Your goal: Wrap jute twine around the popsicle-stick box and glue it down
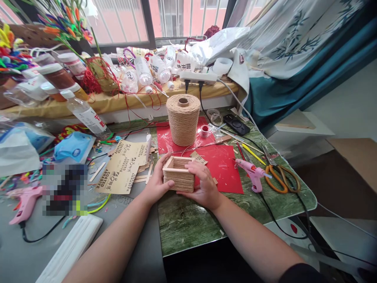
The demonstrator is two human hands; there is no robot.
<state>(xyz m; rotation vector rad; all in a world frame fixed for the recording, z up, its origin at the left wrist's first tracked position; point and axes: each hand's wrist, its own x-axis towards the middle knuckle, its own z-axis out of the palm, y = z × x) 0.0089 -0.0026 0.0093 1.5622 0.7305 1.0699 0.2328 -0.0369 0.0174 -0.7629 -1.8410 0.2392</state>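
Note:
Between my two hands is a small square box with an open top. Its walls look wrapped in twine, and a pale wooden frame forms its rim. My left hand grips the left side, thumb along the front. My right hand holds the right side, with fingers over the rim and others under the base. Behind the box stands a large cone of jute twine on red sheets. A thin strand runs near the box from the cone's foot.
A pink glue gun and orange-handled scissors lie to the right, near a black phone. Sandpaper lies left, with a second glue gun farther out. Several bottles and a power strip crowd the sill.

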